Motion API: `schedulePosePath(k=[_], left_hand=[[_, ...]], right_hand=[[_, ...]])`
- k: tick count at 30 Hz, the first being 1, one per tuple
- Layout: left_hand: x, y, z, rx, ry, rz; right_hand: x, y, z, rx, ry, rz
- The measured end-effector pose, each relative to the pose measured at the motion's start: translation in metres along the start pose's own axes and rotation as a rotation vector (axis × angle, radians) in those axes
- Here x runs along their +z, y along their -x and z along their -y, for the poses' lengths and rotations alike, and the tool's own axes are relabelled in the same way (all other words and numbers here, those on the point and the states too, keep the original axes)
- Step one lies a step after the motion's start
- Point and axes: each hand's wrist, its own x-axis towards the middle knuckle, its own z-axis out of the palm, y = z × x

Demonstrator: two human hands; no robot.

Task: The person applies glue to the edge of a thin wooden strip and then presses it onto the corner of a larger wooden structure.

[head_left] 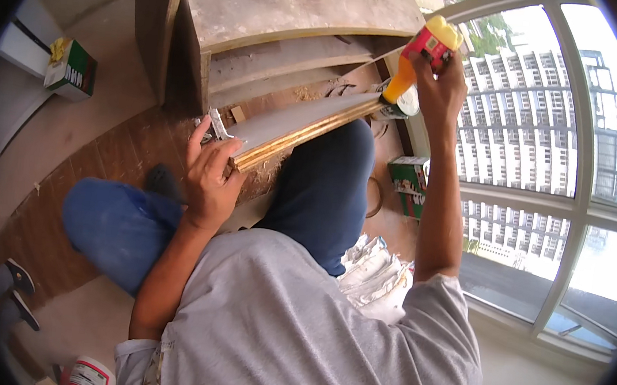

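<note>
A long plywood board (306,135) with a pale face slants across in front of me, its layered edge facing me. At its left end is my left hand (213,177), with thumb and fingers closed on the corner and the index finger raised. My right hand (441,87) grips a yellow-orange squeeze bottle (400,79) with a red label. The bottle is tipped upside down, its dark narrow tip at the board's right end. Whether the tip touches the edge, I cannot tell. Just past my left fingers lies a whitish crumpled piece (218,124).
A wooden cabinet carcass (302,9) stands ahead, with wood shavings on the floor beneath it. Green-and-white boxes (75,73) sit at left and right. White sacking (376,275) lies beside my right leg. Tall windows (513,199) line the right; a white tub (90,376) is at lower left.
</note>
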Motion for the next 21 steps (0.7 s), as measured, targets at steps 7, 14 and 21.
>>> schedulePosePath(k=[7, 14, 21], left_hand=[[0.000, 0.003, -0.002, -0.027, 0.010, -0.017], [-0.003, 0.005, -0.002, -0.021, 0.012, -0.005], [-0.002, 0.007, 0.000, -0.017, 0.018, -0.012]], right_hand=[[-0.002, 0.008, 0.004, 0.067, -0.132, 0.043], [-0.002, 0.003, -0.025, 0.044, -0.148, 0.014], [-0.004, 0.009, -0.007, -0.004, 0.027, 0.030]])
